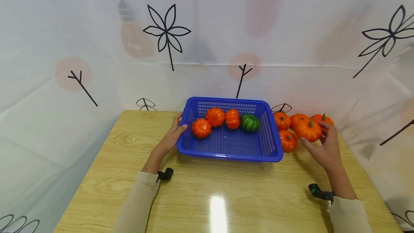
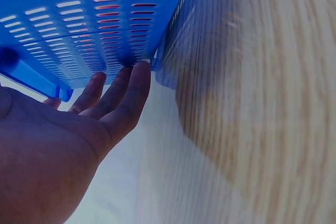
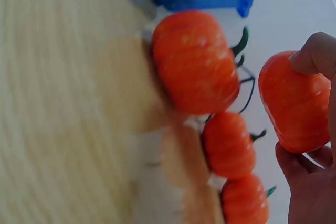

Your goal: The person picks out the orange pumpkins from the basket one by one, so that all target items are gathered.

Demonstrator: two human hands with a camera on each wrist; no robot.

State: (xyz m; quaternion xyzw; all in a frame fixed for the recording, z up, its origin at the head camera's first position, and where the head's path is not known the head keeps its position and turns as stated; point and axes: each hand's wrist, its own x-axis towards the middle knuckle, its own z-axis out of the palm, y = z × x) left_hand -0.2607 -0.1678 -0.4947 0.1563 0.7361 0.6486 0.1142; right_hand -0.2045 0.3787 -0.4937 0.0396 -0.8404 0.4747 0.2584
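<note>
A blue plastic basket (image 1: 223,155) with slotted walls stands on the table. My left hand (image 1: 169,137) grips its left side, thumb at the rim and fingers along the outer wall, as the left wrist view also shows. Inside lie three orange pumpkins (image 1: 201,128) and a dark green pumpkin (image 1: 250,123). To the right of the basket, my right hand (image 1: 327,148) holds an orange pumpkin (image 1: 308,131) with a green stem between thumb and fingers. In the right wrist view this pumpkin (image 3: 294,106) is raised beside the others.
Several more orange pumpkins (image 1: 288,140) stand close together against the basket's right side and behind the held one. The wooden table (image 1: 258,197) ends at a white cloth backdrop (image 1: 207,28) with printed flowers. Each wrist wears a black camera strap (image 1: 318,192).
</note>
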